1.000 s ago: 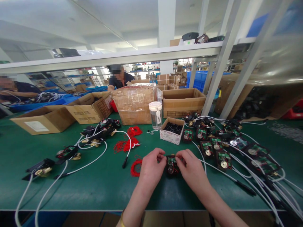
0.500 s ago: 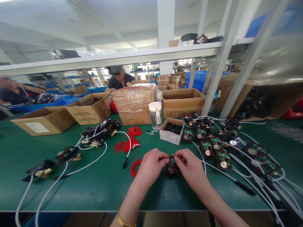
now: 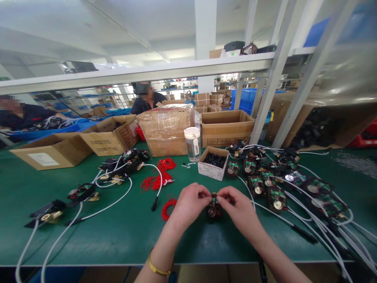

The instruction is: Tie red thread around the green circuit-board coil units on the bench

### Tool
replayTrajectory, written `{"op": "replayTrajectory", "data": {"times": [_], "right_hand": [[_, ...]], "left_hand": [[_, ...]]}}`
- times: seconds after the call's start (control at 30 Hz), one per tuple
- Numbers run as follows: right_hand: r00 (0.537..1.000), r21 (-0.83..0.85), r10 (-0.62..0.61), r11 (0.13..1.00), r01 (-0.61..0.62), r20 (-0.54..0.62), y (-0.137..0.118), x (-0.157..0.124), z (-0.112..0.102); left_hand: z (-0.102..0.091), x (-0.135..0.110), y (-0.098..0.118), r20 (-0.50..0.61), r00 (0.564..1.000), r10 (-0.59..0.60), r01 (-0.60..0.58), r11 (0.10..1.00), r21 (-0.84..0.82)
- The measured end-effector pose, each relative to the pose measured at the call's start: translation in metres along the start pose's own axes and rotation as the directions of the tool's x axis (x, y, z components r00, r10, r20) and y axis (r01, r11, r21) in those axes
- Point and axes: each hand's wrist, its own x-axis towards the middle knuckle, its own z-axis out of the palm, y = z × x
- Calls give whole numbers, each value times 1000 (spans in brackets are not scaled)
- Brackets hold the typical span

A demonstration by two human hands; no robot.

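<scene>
A small black housing with a green circuit board, red wires and a round metal part [image 3: 212,211] sits on the green bench in front of me. My left hand [image 3: 193,202] pinches its upper left edge between thumb and fingers. From the other side, my right hand [image 3: 232,202] grips the upper right edge the same way. Between the fingertips a bit of brass shows at the top of the housing. Whether the fingers also hold a tiny part or wire there is too small to tell. Left of my left hand lies a coil of red wire [image 3: 168,209].
Similar housings [image 3: 277,199] with white cables crowd the right; more assemblies [image 3: 81,192] lie left. A small carton of black parts [image 3: 213,160] stands ahead, beside a lidded clear cup [image 3: 193,145]. Cardboard boxes [image 3: 165,133] line the back under a shelf [image 3: 147,70]. Two people sit beyond.
Both hands stay on the housing with almost the same grip. The view has shifted slightly, and the person at the far left has changed posture a little.
</scene>
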Motion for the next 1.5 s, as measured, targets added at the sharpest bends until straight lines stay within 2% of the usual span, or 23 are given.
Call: {"op": "replayTrajectory", "data": {"times": [0.13,0.33,0.63,0.93,1.5], "right_hand": [[1000,-50,-22,998,22,-1,2,1,0],[993,-158,-93,984,81,-69,10,0,-2],[995,-161,-78,985,67,-64,12,0,-5],[997,-191,-82,978,78,-12,11,1,3],[996,-218,-70,974,58,-50,12,9,8]], "left_hand": [[1,2,2,-5,1000,-2,2,1000,21],[3,5,1,-65,998,6,-2,998,59],[3,0,1,-68,994,90,-81,988,129],[4,-1,2,-74,991,107,-96,985,145],[5,-1,0,-71,989,133,-120,980,162]]}}
